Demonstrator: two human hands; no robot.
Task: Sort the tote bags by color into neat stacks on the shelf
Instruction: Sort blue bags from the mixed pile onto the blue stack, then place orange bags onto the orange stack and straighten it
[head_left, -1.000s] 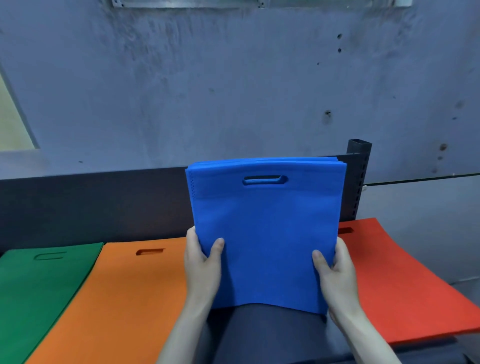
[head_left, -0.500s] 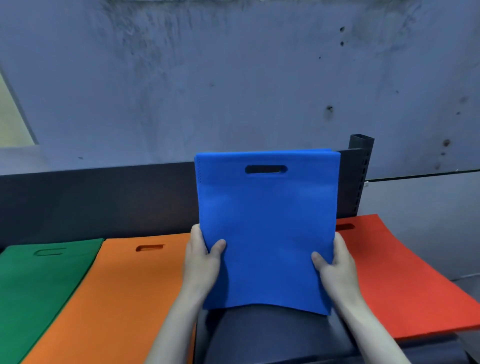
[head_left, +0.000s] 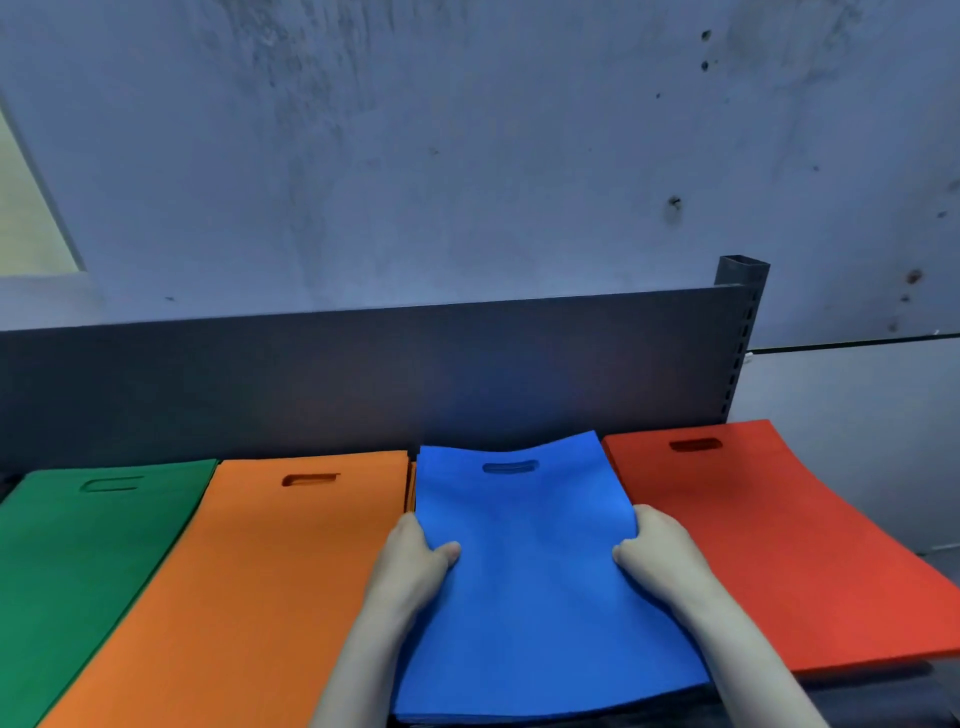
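Gripping blue stack (head_left: 535, 613) edges: L hand (head_left: 415, 558), R hand (head_left: 657, 551) (orange stack (head_left: 260, 571), red stack (head_left: 779, 545) adjacent).

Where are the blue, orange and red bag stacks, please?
blue stack (head_left: 535, 597): head view, centre of top bag.
orange stack (head_left: 249, 587): head view, centre of top bag.
red stack (head_left: 769, 545): head view, centre of top bag.

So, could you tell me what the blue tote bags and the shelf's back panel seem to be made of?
The blue tote bags look like non-woven fabric, perhaps polypropylene: matte, edges curving softly, handle slot punched clean. The shelf's back panel looks like dark grey painted metal: flat, smooth, beside a slotted post.
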